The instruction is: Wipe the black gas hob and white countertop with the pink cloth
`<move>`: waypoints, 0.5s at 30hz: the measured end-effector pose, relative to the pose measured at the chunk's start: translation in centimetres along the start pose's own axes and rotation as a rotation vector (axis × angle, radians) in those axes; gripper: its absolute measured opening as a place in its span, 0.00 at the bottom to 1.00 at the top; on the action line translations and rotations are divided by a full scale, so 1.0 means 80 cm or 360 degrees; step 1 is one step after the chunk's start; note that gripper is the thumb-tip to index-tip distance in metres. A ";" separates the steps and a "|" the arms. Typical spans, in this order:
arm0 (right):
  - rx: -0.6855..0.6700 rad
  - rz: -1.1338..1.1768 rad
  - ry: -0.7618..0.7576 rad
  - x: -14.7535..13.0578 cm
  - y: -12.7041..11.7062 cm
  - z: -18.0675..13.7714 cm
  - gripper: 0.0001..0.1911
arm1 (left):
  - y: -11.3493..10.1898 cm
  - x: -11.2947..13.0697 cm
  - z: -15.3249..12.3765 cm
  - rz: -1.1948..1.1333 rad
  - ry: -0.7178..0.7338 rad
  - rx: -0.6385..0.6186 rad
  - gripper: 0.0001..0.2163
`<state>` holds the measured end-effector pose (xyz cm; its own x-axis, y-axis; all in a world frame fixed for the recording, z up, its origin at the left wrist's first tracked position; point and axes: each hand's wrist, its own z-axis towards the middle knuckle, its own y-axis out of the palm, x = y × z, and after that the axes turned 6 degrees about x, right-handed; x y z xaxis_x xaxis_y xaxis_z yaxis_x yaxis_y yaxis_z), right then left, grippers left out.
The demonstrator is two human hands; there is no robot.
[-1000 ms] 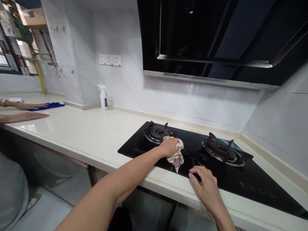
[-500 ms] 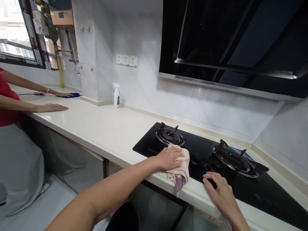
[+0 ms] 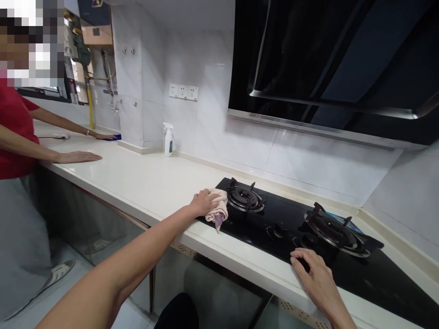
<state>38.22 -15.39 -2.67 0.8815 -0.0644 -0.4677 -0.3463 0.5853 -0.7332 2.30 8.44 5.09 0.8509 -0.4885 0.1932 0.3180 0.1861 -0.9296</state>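
My left hand (image 3: 203, 202) presses a beige cleaning cloth (image 3: 218, 206) with a purplish corner onto the left front corner of the black gas hob (image 3: 254, 227). The fingers are bent over the cloth, which lies just left of the left burner (image 3: 244, 198). My right hand (image 3: 313, 274) rests on the hob's front edge, below the control knobs (image 3: 279, 230). It holds nothing; its fingers are loosely bent, with a gap between them and the thumb. The right burner (image 3: 338, 228) sits beyond that hand.
A white spray bottle (image 3: 168, 140) stands against the wall on the pale countertop (image 3: 147, 178). At the left, a person in a red top (image 3: 17, 132) leans over the counter, one hand on a blue cloth (image 3: 117, 137). A black range hood (image 3: 325, 68) overhangs the hob.
My left hand has slid the cloth leftward, from the hob's front middle to its left corner. My right hand has stayed in place. The view has shifted slightly, showing more of the person.
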 end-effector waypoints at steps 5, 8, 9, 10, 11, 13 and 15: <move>0.0076 0.0006 -0.0081 -0.005 0.002 -0.003 0.21 | -0.028 0.026 -0.029 0.0019 0.0073 -0.0189 0.23; 0.0105 0.0000 -0.0104 0.000 0.005 -0.004 0.20 | -0.043 0.051 -0.048 -0.0011 0.0163 -0.0278 0.23; 0.0108 -0.0001 -0.0104 0.003 0.006 -0.003 0.20 | -0.045 0.061 -0.054 -0.0028 0.0183 -0.0289 0.25; 0.0101 -0.0002 -0.0100 0.005 0.007 -0.003 0.20 | -0.045 0.071 -0.060 -0.0050 0.0201 -0.0293 0.26; 0.0087 -0.0001 -0.0093 0.007 0.008 -0.003 0.21 | -0.043 0.081 -0.065 -0.0075 0.0217 -0.0292 0.26; 0.0060 0.0001 -0.0071 0.010 0.009 -0.001 0.21 | -0.031 0.101 -0.075 -0.0147 0.0278 -0.0254 0.24; 0.0050 0.0009 -0.0056 0.012 0.009 0.000 0.21 | -0.012 0.116 -0.082 -0.0233 0.0406 -0.0159 0.21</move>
<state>38.82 -15.00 -3.63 0.8904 -0.0330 -0.4540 -0.3416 0.6107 -0.7144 7.17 -1.88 5.73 0.6625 -0.7046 0.2542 0.3761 0.0193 -0.9264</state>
